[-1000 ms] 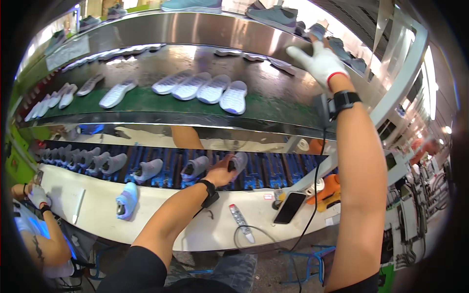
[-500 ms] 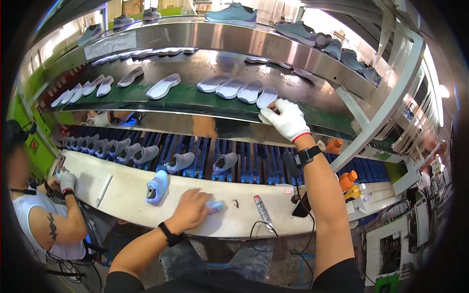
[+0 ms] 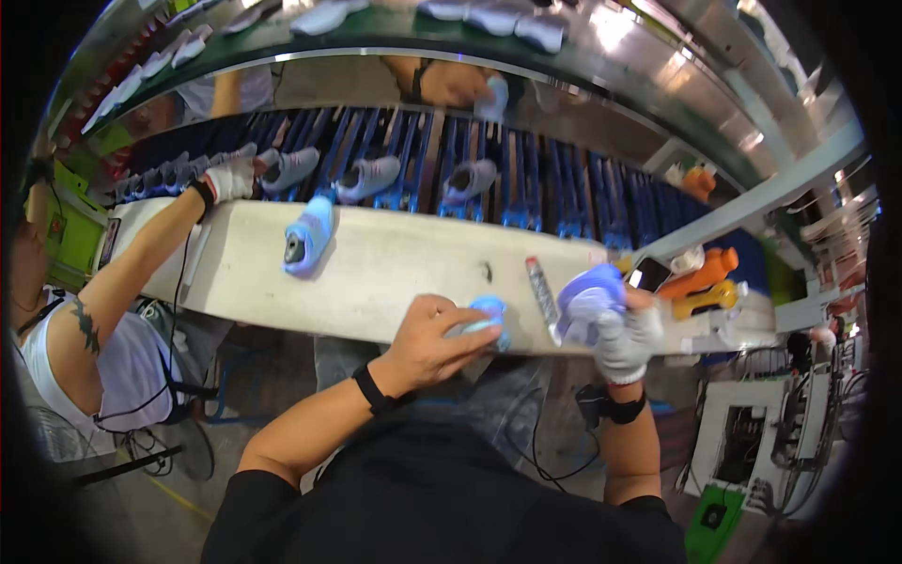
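My bare left hand [image 3: 430,346] is closed on a small light-blue piece [image 3: 490,318], blurred, whose kind I cannot make out, over the bench's front edge. In my gloved right hand [image 3: 629,346] is a white and lavender shoe sole [image 3: 590,299], held above the right part of the bench and smeared by motion. A light-blue shoe [image 3: 308,237] stands on the bench, left of my left hand. Between the sole and that hand lies a marker-like stick with a red end [image 3: 539,289].
Beyond the pale bench [image 3: 395,273], grey shoes [image 3: 468,180] sit on a blue slatted conveyor [image 3: 536,183]. Overhead runs a shelf with soles [image 3: 489,17]. Orange bottle [image 3: 707,273], yellow bottle [image 3: 709,299] and phone [image 3: 648,273] stand or lie right. At left, a co-worker's gloved hand [image 3: 233,179] reaches the shoes.
My right hand has come down from the upper shelf to the bench, now with a sole. My left hand has moved right with the light-blue piece. The co-worker's arm has reached forward; the view has tilted down.
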`<move>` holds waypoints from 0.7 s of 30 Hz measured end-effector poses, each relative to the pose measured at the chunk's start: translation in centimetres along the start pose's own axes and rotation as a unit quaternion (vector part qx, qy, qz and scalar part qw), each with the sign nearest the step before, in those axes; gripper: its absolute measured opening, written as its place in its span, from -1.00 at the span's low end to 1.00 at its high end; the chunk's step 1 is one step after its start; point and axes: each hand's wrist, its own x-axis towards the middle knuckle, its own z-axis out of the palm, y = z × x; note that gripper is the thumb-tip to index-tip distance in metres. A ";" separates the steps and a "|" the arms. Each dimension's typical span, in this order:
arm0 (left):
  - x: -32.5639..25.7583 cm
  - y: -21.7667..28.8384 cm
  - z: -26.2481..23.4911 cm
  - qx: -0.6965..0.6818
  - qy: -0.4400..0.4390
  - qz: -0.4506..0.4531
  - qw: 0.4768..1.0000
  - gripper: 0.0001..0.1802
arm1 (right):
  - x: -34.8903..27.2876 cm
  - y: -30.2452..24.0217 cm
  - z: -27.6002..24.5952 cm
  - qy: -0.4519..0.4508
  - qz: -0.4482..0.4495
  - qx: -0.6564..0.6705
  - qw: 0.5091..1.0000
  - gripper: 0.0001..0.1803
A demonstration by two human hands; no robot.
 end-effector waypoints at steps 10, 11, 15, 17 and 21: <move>-0.8 3.0 -0.8 -0.203 -0.001 -0.220 0.954 -0.80 | -9.3 2.1 10.2 0.031 0.142 0.123 0.982 -0.65; -0.6 3.0 -0.3 -0.200 0.019 -0.206 0.958 -0.75 | -9.5 2.7 10.2 0.029 0.129 0.119 0.984 -0.65; -0.4 3.0 -0.4 -0.155 0.000 -0.213 0.965 -0.68 | -9.5 3.7 9.5 -0.005 0.072 0.051 0.996 -0.66; -0.3 2.8 -0.5 -0.141 -0.009 -0.207 0.968 -0.67 | -9.4 3.8 9.3 -0.012 0.068 0.039 0.997 -0.65; -0.7 2.6 -0.2 -0.159 0.009 -0.200 0.967 -0.64 | -9.2 3.7 9.4 -0.017 0.055 0.044 0.997 -0.63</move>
